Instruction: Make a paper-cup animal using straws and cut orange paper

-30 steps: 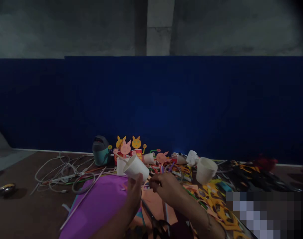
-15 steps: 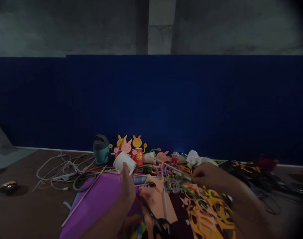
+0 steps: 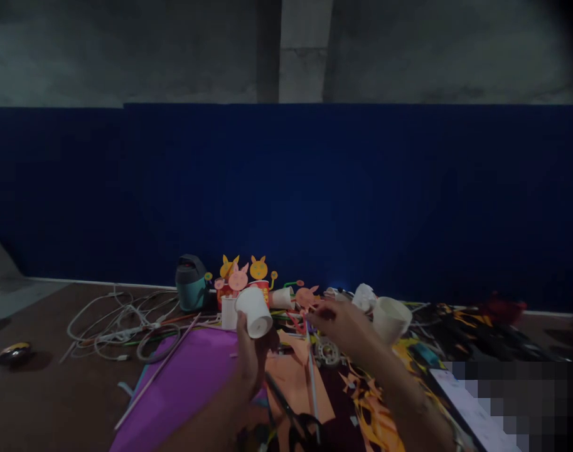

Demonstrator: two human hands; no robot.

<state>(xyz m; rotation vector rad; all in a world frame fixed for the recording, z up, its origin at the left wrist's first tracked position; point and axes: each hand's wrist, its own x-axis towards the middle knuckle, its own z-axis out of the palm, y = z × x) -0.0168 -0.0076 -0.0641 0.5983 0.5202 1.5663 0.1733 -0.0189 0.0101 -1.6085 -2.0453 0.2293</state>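
Observation:
My left hand (image 3: 252,358) is closed around a white paper cup (image 3: 254,311), whose round base tilts down toward me. To its right, my right hand (image 3: 336,323) hovers over the clutter with its fingers pinched together; whatever is between them I cannot make out. Just beyond those fingertips shows a pink paper animal head (image 3: 306,296). Behind the held cup stand yellow paper animal heads (image 3: 258,269) on red cups, a pink paper head (image 3: 238,278) and another white cup (image 3: 228,312). Black-handled scissors (image 3: 295,417) lie on orange paper (image 3: 309,389) below my hands.
Purple paper (image 3: 187,376) with a thin stick lies at left, near tangled white cables (image 3: 121,326) and a teal-and-grey device (image 3: 192,285). At right are a larger white cup (image 3: 390,317), crumpled white paper (image 3: 364,296) and yellow paper scraps (image 3: 375,414). A blue panel (image 3: 286,201) stands behind.
The cup in my left hand has moved right and turned so its base faces me. My right hand has moved left, and the thin stick near it no longer shows.

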